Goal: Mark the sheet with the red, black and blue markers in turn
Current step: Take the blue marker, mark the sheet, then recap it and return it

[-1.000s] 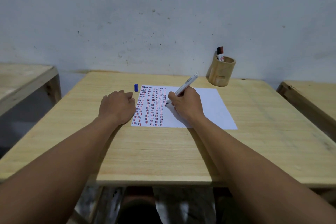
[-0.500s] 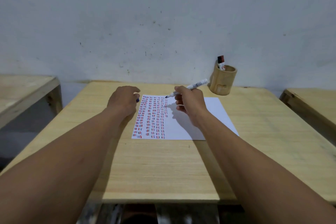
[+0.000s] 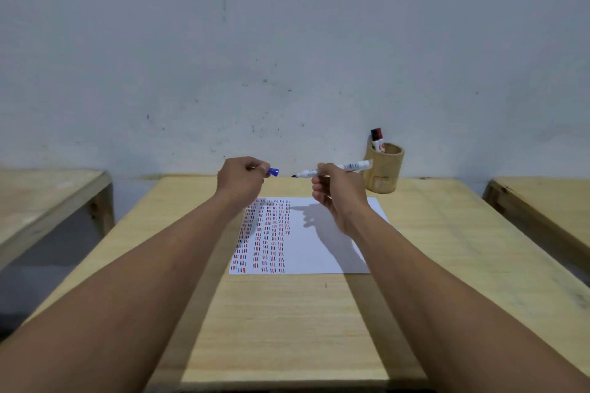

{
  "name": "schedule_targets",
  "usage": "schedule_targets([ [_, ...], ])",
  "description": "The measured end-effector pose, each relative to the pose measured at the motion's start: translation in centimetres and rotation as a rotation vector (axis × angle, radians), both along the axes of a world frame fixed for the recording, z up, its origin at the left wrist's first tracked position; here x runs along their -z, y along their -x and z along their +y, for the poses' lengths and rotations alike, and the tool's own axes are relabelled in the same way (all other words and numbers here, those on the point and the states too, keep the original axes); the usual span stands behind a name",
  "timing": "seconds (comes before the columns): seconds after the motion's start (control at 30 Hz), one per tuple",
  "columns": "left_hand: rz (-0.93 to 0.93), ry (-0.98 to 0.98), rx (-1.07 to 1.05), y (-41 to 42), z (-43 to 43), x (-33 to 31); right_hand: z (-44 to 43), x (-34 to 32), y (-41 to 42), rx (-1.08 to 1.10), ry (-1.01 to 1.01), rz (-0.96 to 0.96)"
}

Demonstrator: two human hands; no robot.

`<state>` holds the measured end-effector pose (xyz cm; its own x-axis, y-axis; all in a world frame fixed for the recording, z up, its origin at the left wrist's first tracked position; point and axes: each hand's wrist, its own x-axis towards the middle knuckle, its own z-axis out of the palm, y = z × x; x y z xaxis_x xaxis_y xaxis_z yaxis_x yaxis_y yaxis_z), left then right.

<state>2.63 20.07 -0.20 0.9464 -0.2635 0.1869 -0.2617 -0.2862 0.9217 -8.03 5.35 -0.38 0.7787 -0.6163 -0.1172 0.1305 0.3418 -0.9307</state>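
Capping the blue marker [image 3: 332, 170] above the sheet [image 3: 319, 233]: right hand [image 3: 335, 193] pinching barrel, left hand [image 3: 241, 180] pinching cap [image 3: 273, 172], next needing tip-to-cap alignment.

- The left hand [image 3: 240, 178] is hovering raised, fingers pinching together.
- The right hand [image 3: 337, 189] is hovering beside it, fingers curling closed, both forearms reaching forward.

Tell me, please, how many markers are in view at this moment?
3: one uncapped marker held in the right hand above the sheet, and two, red-capped and black-capped, standing in the wooden cup. The cup may hide more.
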Motion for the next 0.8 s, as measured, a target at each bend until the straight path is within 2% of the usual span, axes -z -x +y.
schedule_targets([
  [0.27, 0.166, 0.162, 0.106, 3.0, -3.0, -2.5, -1.2, -2.6, 1.2, 0.024, 0.027, -0.064],
  [0.47, 0.211, 0.187, 0.16, 4.1, -4.3, -3.3, -1.9, -2.9, 2.0, 0.015, 0.036, -0.079],
  [0.67, 0.141, 0.228, 0.165, 4.8, -4.6, -4.1, -2.2, -2.5, 2.4, -0.037, -0.015, -0.053],
  [0.8, 0.029, 0.153, 0.172, 5.0, -5.0, -4.6, -1.7, -2.4, 2.1, -0.071, -0.2, -0.069],
])
